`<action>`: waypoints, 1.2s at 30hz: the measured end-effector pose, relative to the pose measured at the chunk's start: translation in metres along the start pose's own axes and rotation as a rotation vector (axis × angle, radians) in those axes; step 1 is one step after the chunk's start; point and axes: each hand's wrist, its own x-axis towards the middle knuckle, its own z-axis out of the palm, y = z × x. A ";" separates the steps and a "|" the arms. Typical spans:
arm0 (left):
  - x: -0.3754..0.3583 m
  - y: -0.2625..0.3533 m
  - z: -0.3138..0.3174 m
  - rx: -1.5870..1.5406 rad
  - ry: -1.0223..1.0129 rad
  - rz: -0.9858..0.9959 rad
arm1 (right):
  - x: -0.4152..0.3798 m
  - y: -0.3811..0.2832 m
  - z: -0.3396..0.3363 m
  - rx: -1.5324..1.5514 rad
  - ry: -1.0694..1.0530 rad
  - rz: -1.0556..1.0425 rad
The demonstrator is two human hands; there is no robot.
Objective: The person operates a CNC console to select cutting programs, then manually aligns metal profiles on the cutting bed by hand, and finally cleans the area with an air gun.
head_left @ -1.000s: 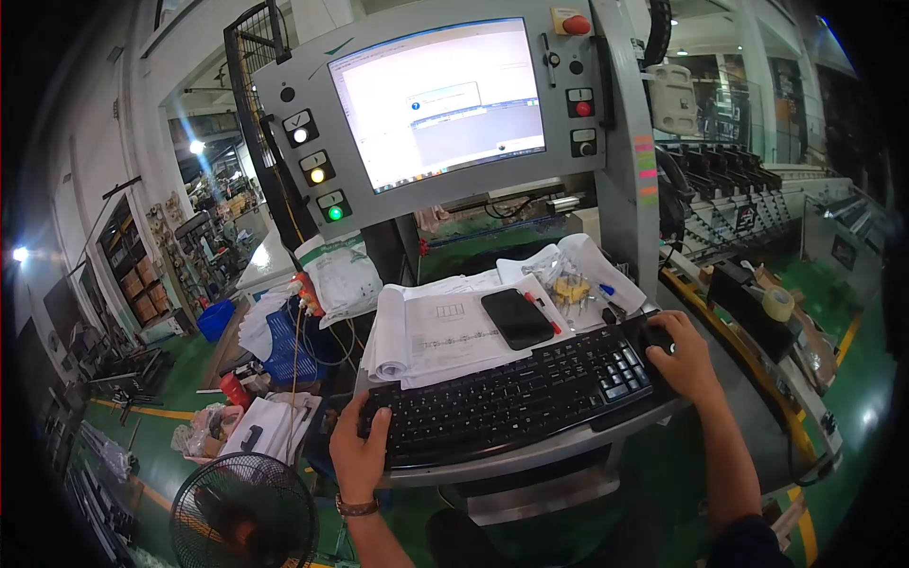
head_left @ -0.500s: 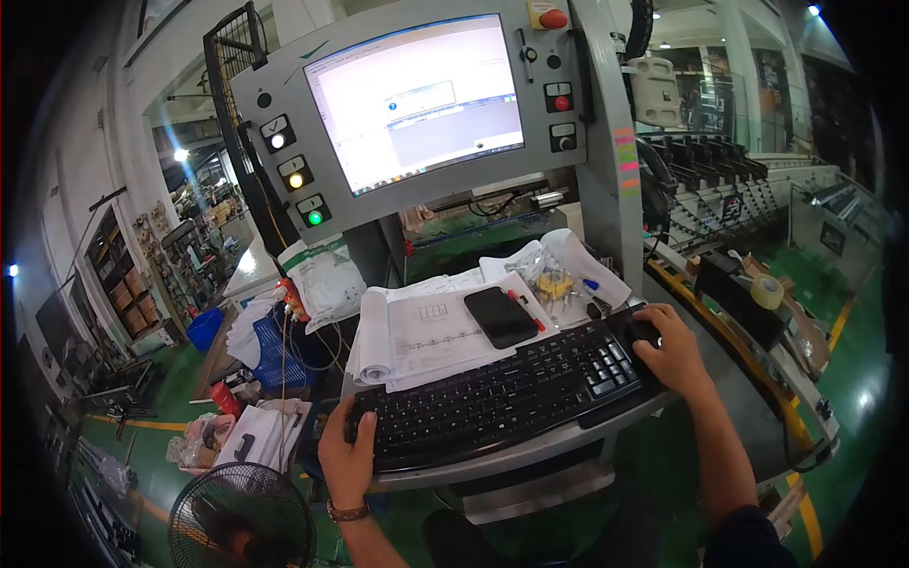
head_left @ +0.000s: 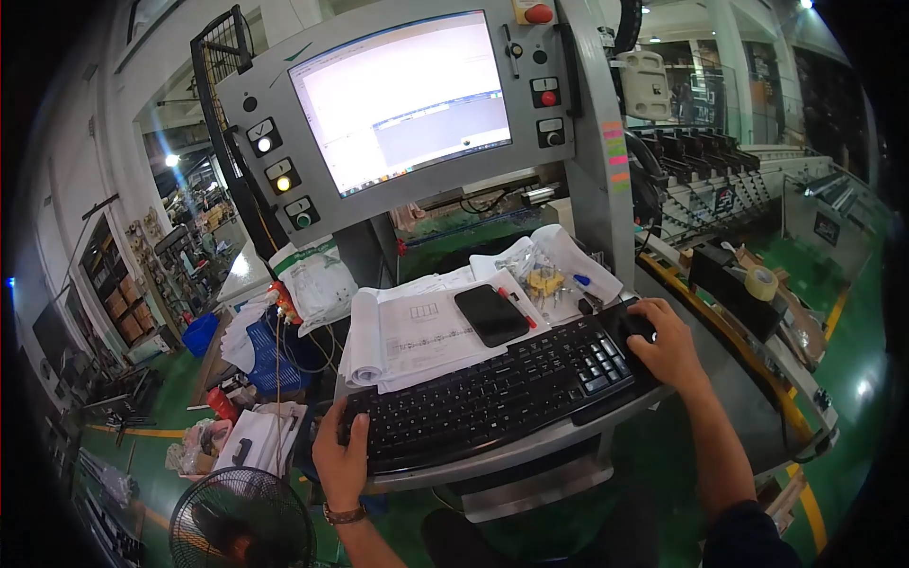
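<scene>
My right hand (head_left: 666, 346) is curled over a black computer mouse (head_left: 638, 328) at the right end of the keyboard. The black keyboard (head_left: 497, 393) lies along the front of the metal shelf. My left hand (head_left: 341, 454) rests at the keyboard's left edge, thumb and fingers apart, with some fingertips hard to see. Above stands a monitor (head_left: 402, 99), its bright window showing a greyish-blue panel too small to read. Behind the keys lie printed papers (head_left: 417, 336), rolled at the left, with a black phone (head_left: 490, 315) on them and a red pen (head_left: 517, 307) beside it.
A plastic bag with yellow parts (head_left: 546, 281) sits behind the mouse. Lit buttons flank the screen, with a red emergency stop (head_left: 539, 13) at top right. A fan (head_left: 241, 519) stands at lower left, near a blue basket (head_left: 275, 355). Machinery with a yellow rail (head_left: 724, 331) runs along the right.
The small dialog box on the screen has disappeared, and the green button's light has gone dark. The view has shifted slightly. Both hands keep their places at the mouse and keyboard.
</scene>
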 end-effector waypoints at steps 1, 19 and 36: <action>0.000 -0.005 0.001 0.007 0.003 0.010 | 0.000 0.000 0.000 0.003 0.006 0.003; 0.000 -0.005 -0.001 0.037 -0.002 0.013 | 0.000 -0.005 -0.001 0.027 0.013 0.032; 0.002 -0.009 0.000 0.060 0.001 0.028 | 0.002 0.004 0.001 -0.006 -0.006 -0.026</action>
